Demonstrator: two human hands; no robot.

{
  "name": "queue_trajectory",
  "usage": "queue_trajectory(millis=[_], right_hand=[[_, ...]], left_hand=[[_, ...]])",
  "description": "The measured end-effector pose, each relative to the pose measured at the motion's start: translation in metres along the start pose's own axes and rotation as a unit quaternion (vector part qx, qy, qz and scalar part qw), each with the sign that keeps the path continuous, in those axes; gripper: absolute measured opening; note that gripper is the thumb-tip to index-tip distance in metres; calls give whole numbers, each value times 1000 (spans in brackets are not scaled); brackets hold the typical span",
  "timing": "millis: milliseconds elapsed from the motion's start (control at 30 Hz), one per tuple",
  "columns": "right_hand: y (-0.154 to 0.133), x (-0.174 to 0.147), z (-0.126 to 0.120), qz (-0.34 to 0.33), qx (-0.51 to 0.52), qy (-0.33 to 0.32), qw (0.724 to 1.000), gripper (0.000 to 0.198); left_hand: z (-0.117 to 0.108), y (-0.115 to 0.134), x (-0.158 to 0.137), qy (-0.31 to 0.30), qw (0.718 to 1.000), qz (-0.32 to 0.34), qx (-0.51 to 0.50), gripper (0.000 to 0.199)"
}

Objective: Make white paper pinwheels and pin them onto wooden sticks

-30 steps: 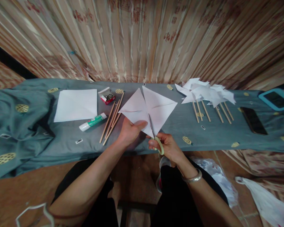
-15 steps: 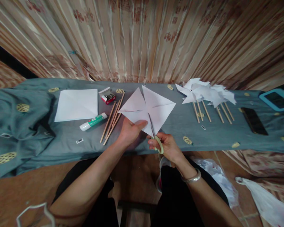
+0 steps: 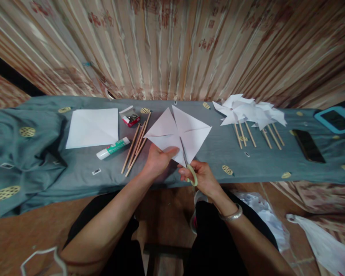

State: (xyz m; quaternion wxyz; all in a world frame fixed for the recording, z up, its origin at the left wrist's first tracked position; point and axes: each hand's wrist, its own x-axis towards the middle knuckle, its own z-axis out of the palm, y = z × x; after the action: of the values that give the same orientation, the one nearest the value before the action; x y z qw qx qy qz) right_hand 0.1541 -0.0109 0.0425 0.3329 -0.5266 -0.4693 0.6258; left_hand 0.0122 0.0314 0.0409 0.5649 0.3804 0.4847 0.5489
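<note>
A white square of paper [image 3: 194, 132], turned corner-up, is held above the cloth-covered table. Slits run in from its corners toward the middle. My left hand [image 3: 158, 159] pinches its lower left part, thumb on top and fingers underneath. My right hand [image 3: 199, 176] is closed round the handles of the scissors [image 3: 192, 175], which have pale yellow-green grips. Their blades lie along the slit at the paper's near corner and point toward the centre. Left of my left hand, several wooden sticks [image 3: 135, 149] lie in a loose bunch.
Left on the table are a stack of white paper [image 3: 92, 128], a glue stick [image 3: 113, 148] and a small open red box [image 3: 130, 116] of metal pins. To the right lie several paper pinwheels [image 3: 250, 111] on sticks, a phone [image 3: 308, 146] and a blue-framed tablet [image 3: 337, 119].
The scissors blades look closer together, and the paper's right corner has shifted slightly left. Both hands keep their grips.
</note>
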Motion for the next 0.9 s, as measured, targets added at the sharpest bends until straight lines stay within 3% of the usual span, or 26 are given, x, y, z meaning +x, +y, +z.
queue_trajectory(millis=[233, 433, 600, 700, 767, 800, 900], right_hand=[[-1, 1, 3, 41, 47, 22, 998, 51], [-5, -3, -5, 29, -7, -47, 998, 54], [-4, -12, -23, 73, -47, -105, 991, 54], [2, -18, -43, 32, -152, -57, 986, 47], [6, -19, -60, -15, -290, 50, 956, 45], [7, -19, -68, -33, -366, 112, 923, 46], [8, -18, -87, -49, -557, 251, 790, 52]], left_hand=[[-2, -1, 1, -3, 1000, 0, -16, 12], [-3, 1, 2, -3, 1000, 12, 2, 13], [-11, 16, 11, 55, 998, 21, -11, 27], [-23, 28, 20, 93, 994, 34, -37, 30], [-32, 32, 23, 106, 993, 41, -28, 28], [-34, 32, 23, 110, 993, 40, -26, 28], [-34, 26, 17, 88, 995, 13, -39, 35]])
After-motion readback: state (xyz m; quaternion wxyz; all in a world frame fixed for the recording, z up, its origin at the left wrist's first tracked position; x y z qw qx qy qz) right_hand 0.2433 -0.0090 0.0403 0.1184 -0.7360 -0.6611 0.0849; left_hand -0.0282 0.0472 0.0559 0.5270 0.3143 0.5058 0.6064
